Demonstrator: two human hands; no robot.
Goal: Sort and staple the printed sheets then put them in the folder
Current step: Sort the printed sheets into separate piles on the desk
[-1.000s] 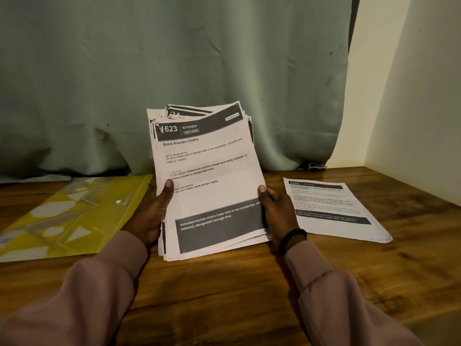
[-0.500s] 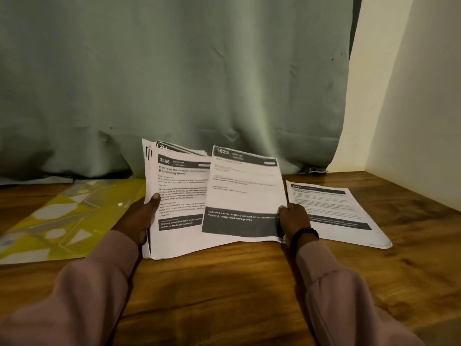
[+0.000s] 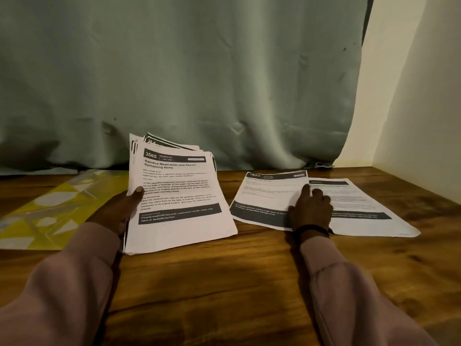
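1. Nearest, two sleeved forearms reach over the wooden table point(image 3: 224, 283).
2. The left hand point(image 3: 117, 211) grips the stack of sheets point(image 3: 179, 196) at its left edge, thumb curled onto the top page; the stack is propped on its lower edge, tilted back.
3. The right hand point(image 3: 311, 211) lies flat, fingers point(image 3: 305, 191) straight, pressing a single sheet point(image 3: 262, 198) onto the sheet point(image 3: 361, 206) lying beside it.
4. The paper is likely light, limp and slippery; best pinched at an edge or corner.
5. Farther left, the yellow folder point(image 3: 50, 208) lies flat; behind hangs a green curtain point(image 3: 199, 83).
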